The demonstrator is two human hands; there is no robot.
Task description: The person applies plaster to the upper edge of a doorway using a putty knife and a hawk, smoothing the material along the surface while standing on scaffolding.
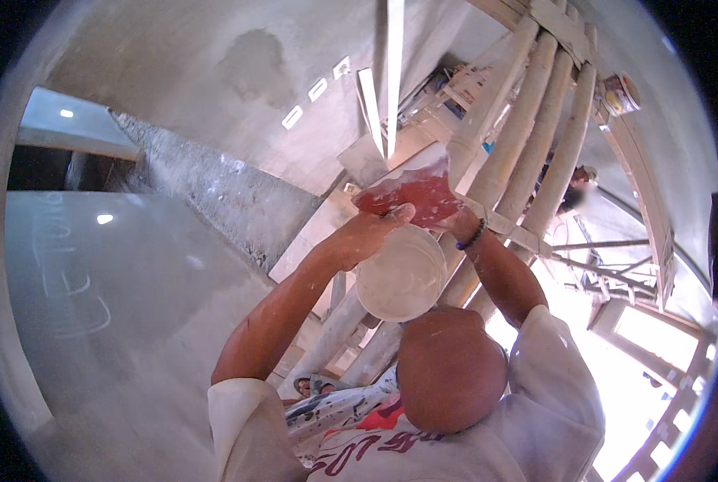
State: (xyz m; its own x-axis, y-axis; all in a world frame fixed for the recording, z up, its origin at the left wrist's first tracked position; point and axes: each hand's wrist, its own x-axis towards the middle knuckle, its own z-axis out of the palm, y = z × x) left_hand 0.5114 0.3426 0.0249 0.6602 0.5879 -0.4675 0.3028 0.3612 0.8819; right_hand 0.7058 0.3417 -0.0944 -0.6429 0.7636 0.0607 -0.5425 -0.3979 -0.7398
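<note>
My left hand (385, 226) is closed at the lower left edge of a red, flat piece (403, 191) smeared with white material, its thumb uppermost. My right hand (459, 221) grips the piece's right end, with a dark bead bracelet at the wrist. Just below both hands is a round pale bucket (399, 277) with whitish contents; whether either hand also touches its rim is unclear. A round brown shape like a bare head (451, 369) and a pale printed shirt fill the lower middle, between my arms.
Several bamboo poles (540, 112) lashed to crosspieces rise at upper right, with another person (576, 189) partly hidden behind them and a paint pail (620, 92) nearby. A plastered grey wall (134, 265) fills the left. Metal scaffold bars (616, 273) stand before bright openings at right.
</note>
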